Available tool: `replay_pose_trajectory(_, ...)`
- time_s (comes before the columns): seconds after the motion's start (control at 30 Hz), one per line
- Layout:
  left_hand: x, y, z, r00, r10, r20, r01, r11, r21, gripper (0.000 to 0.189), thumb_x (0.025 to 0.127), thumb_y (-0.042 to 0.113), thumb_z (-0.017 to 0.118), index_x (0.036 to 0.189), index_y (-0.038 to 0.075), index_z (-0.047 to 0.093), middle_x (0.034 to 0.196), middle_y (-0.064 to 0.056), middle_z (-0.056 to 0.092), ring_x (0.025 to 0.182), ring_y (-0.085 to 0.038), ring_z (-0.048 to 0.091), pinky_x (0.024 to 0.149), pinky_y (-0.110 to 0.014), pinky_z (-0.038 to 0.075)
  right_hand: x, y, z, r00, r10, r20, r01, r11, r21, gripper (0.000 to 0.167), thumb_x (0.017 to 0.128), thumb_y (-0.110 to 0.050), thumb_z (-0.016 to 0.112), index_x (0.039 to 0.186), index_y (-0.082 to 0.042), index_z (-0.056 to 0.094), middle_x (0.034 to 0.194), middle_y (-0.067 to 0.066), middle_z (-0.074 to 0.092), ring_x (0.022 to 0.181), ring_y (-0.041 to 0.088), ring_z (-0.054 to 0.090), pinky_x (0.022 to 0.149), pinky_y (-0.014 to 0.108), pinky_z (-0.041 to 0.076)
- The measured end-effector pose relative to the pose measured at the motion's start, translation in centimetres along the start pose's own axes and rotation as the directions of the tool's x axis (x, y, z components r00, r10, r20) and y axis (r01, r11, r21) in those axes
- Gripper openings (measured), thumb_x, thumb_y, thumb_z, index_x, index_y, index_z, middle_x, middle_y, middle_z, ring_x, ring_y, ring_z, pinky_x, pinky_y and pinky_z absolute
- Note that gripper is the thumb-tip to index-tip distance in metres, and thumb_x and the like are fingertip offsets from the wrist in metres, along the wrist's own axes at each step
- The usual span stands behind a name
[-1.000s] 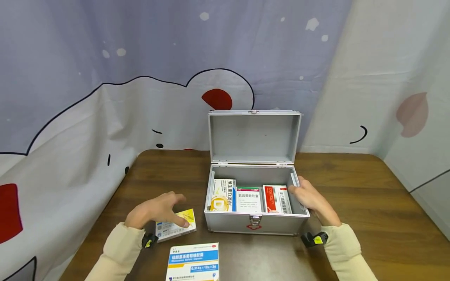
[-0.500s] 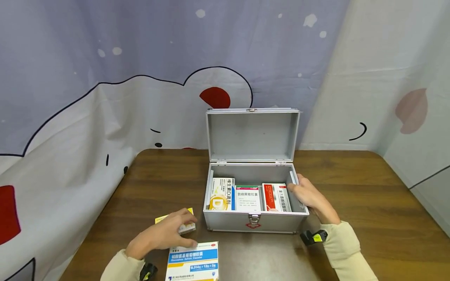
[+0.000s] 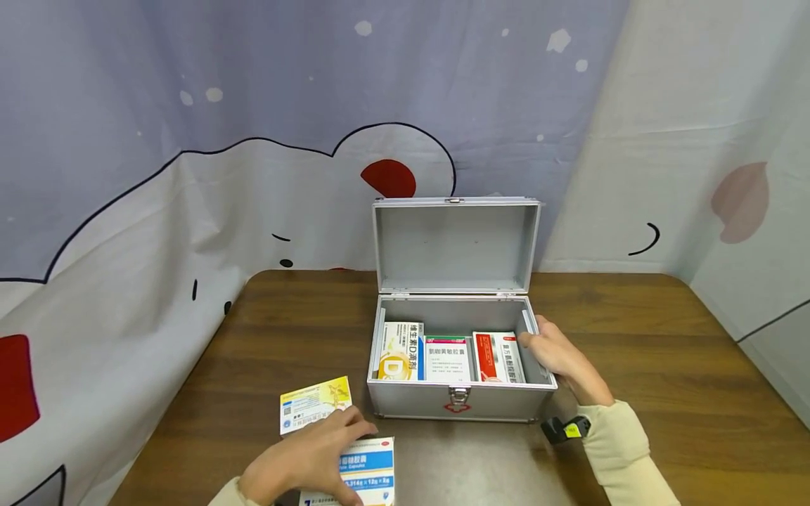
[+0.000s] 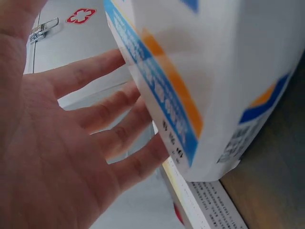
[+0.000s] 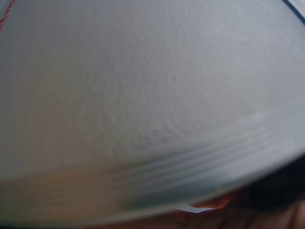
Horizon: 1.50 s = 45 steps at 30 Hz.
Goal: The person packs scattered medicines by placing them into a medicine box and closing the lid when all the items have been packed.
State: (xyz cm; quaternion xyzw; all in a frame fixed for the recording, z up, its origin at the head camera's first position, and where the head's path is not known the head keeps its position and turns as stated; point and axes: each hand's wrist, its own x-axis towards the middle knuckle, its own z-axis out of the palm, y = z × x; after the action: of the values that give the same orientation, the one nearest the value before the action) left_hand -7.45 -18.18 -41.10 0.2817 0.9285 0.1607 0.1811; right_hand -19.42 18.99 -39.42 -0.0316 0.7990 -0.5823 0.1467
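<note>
The step in hand is judged to be the taking up of the flat white cardboard carton with blue bands [image 3: 373, 462], which is laid on the brown wooden table [image 3: 639, 351] at the near left, just nearer than a yellow-and-white carton [image 3: 316, 399]. It is best pinched squarely across its far and near edges, with light pressure so that the cardboard is not crushed, and the yellow-and-white one is best left undisturbed. The carton is partly covered by the left hand [image 3: 311, 455], whose fingers are spread and nearly straight, with no closed grip formed; whether the fingertips are in contact cannot be told. The right wall of the open silver metal case [image 3: 414, 400] is grasped by the right hand [image 3: 562, 356], the thumb hooked over the rim, and the case is best kept steady that way.
</note>
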Motion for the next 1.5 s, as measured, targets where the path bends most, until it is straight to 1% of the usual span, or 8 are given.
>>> replay_pose_trajectory(0.13, -0.3, 0.3, 0.3, 1.0, -0.007, 0.004, 0.007, 1.0, 0.026, 0.09, 0.055, 0.076, 0.066, 0.127, 0.023, 0.051, 0.105, 0.011, 0.042, 0.09, -0.005, 0.042, 0.079, -0.028, 0.044, 0.0, -0.1, 0.0, 1.0, 0.006, 0.006, -0.006, 1.0, 0.015, 0.048, 0.087, -0.003, 0.036, 0.13, 0.014, 0.021, 0.093, 0.027, 0.056, 0.075, 0.029, 0.062, 0.067, 0.046, 0.052)
replay_pose_trajectory(0.3, -0.8, 0.9, 0.1, 0.995, -0.073, 0.072, 0.075, 0.997, -0.027, 0.089, 0.053, 0.077, 0.065, 0.127, 0.031, 0.049, 0.104, 0.013, 0.042, 0.091, -0.007, 0.041, 0.075, -0.03, 0.044, 0.1, -0.2, 0.1, 1.0, -0.002, 0.007, 0.002, 1.0, 0.0, 0.048, 0.088, -0.004, 0.037, 0.13, 0.015, 0.021, 0.096, 0.032, 0.055, 0.077, 0.034, 0.062, 0.067, 0.047, 0.052)
replay_pose_trajectory(0.37, -0.9, 1.1, 0.0, 0.993, -0.077, 0.09, 0.08, 0.996, -0.035, 0.087, 0.054, 0.076, 0.066, 0.127, 0.033, 0.048, 0.105, 0.012, 0.042, 0.092, -0.008, 0.041, 0.076, -0.031, 0.043, 0.1, -0.2, 0.0, 1.0, 0.002, 0.003, -0.002, 1.0, -0.005, 0.048, 0.089, -0.005, 0.037, 0.13, 0.015, 0.021, 0.096, 0.032, 0.055, 0.077, 0.035, 0.062, 0.067, 0.048, 0.052)
replay_pose_trajectory(0.5, -0.9, 1.1, 0.0, 0.994, -0.064, 0.094, 0.066, 0.998, -0.014, 0.085, 0.055, 0.075, 0.067, 0.127, 0.034, 0.046, 0.111, 0.009, 0.044, 0.096, -0.011, 0.041, 0.081, -0.035, 0.044, -0.1, -0.1, -0.1, 1.0, 0.014, -0.007, -0.014, 1.0, 0.002, 0.047, 0.088, -0.004, 0.036, 0.129, 0.015, 0.022, 0.094, 0.03, 0.056, 0.075, 0.033, 0.062, 0.066, 0.047, 0.052)
replay_pose_trajectory(0.77, -1.1, 1.4, -0.1, 0.993, -0.09, 0.073, 0.091, 0.996, -0.008, 0.087, 0.054, 0.078, 0.065, 0.126, 0.032, 0.047, 0.125, -0.002, 0.047, 0.106, -0.018, 0.045, 0.087, -0.044, 0.044, -0.2, -0.2, -0.1, 1.0, 0.005, -0.011, -0.005, 1.0, -0.018, 0.047, 0.087, -0.004, 0.037, 0.129, 0.015, 0.024, 0.093, 0.026, 0.057, 0.075, 0.028, 0.062, 0.067, 0.044, 0.052)
replay_pose_trajectory(0.97, -1.5, 1.8, -1.5, 0.996, -0.085, 0.035, 0.087, 0.995, -0.053, 0.09, 0.055, 0.078, 0.064, 0.128, 0.029, 0.048, 0.11, 0.01, 0.046, 0.092, -0.008, 0.044, 0.077, -0.034, 0.045, -0.2, -0.2, 0.0, 1.0, 0.011, -0.001, -0.011, 1.0, 0.011, 0.047, 0.087, -0.003, 0.036, 0.129, 0.014, 0.022, 0.091, 0.026, 0.057, 0.074, 0.029, 0.062, 0.067, 0.046, 0.052)
replay_pose_trajectory(1.2, -1.7, 2.2, -3.2, 0.996, -0.083, -0.009, 0.083, 0.996, -0.01, 0.087, 0.058, 0.066, 0.072, 0.131, 0.026, 0.045, 0.116, 0.004, 0.045, 0.092, -0.01, 0.044, 0.073, -0.034, 0.043, -0.2, -0.2, -0.1, 1.0, 0.017, 0.001, -0.017, 1.0, 0.025, 0.049, 0.087, -0.003, 0.035, 0.13, 0.014, 0.02, 0.094, 0.029, 0.056, 0.075, 0.031, 0.062, 0.067, 0.047, 0.053)
replay_pose_trajectory(1.5, -2.3, 2.8, -5.8, 0.996, -0.062, -0.066, 0.063, 0.998, 0.017, 0.089, 0.059, 0.07, 0.068, 0.132, 0.025, 0.044, 0.104, 0.009, 0.042, 0.086, -0.007, 0.044, 0.065, -0.024, 0.04, 0.0, -0.1, 0.0, 1.0, 0.011, -0.001, -0.011, 1.0, 0.01, 0.048, 0.088, -0.004, 0.036, 0.13, 0.014, 0.021, 0.095, 0.031, 0.055, 0.076, 0.032, 0.063, 0.067, 0.047, 0.052)
